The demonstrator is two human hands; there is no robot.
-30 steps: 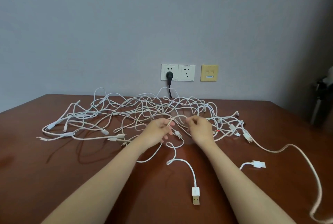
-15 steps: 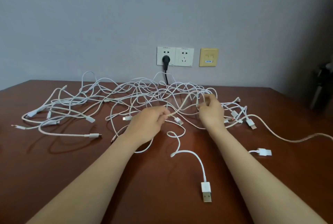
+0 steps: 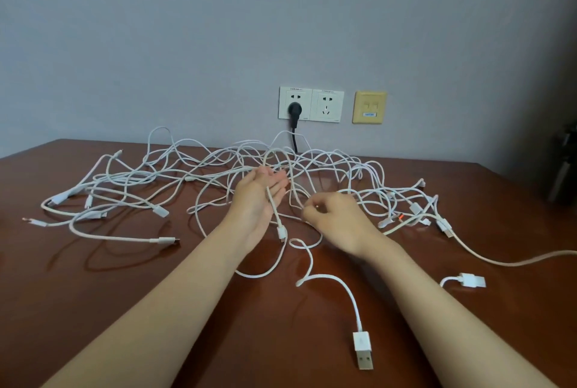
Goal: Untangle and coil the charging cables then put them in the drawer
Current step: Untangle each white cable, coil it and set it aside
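Mid-frame on the table (image 3: pixel 93 309): cables (image 3: pixel 160 210), tangled, spread left to right. Left hand (image 3: pixel 259 200) palm up, fingers straight, one strand draped across. Right hand (image 3: pixel 337 222) just beside, pinching a loop. Bare wood lower left and lower right; USB plug (image 3: pixel 363 347) lower centre. Behind far edge, grey wall (image 3: pixel 187 44) with sockets (image 3: pixel 312 105).

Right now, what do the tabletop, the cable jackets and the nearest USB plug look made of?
Tabletop: reddish-brown wood or veneer, glossy varnish; it mirrors light and shadows.
Cable jackets: white smooth plastic or rubber, matte; some may be braided, unclear.
USB plug: white plastic housing, yellowish metal shell, slight shine.
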